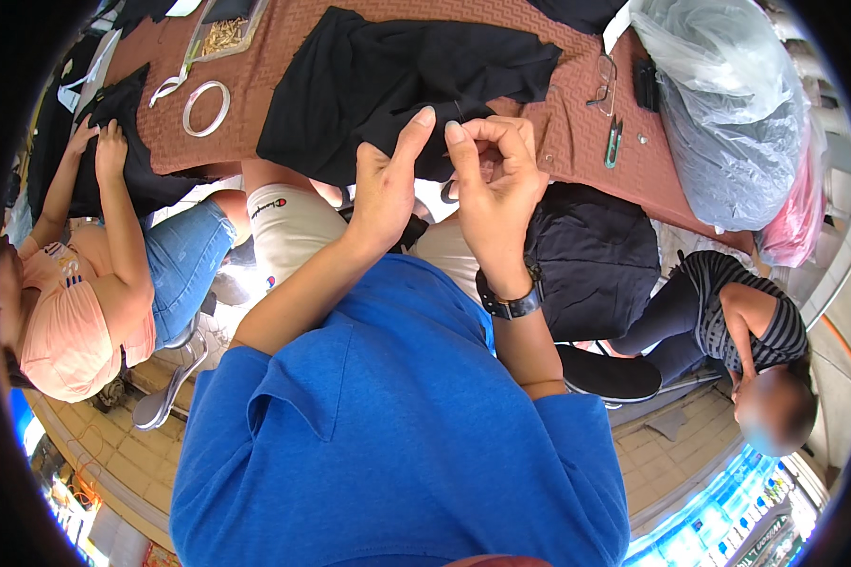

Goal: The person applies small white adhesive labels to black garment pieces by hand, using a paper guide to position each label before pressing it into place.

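Hands raised together above lap, over near edge of table (577, 142). Left hand (385, 189) half open, fingers straight and pointing up, thumb tip pressed to hem of black cloth (397, 80); nothing clasped in palm. Right hand (496, 180) curled nearly shut, index and thumb pinched just beside left thumb; thin dark needle (460, 109) seemingly standing up from pinch, too fine to be sure. Both hands met at lower edge of cloth, fingertips almost touching. Left forearm bare, rising from lower middle, tilted right; right forearm steeper, bent at elbow, dark watch (509, 300) strapped at wrist, blue sleeves at both shoulders. Cloth spread in folds on brown patterned table, near hem hanging off edge into fingers. Left of cloth, white ring (206, 107) lying flat, with white tape (168, 87) just beside it. Right of cloth, glasses (603, 83) and green-handled snips (614, 142) near each other, well apart from hands. Big clear bag (728, 104) of grey stuff at far right end, pink bag (794, 213) below it. Black bundle (591, 255) lower down, just right of watch. Seated person in pink top (76, 312) at left, both hands on another dark piece; person in striped top (747, 317) at right, bent low.
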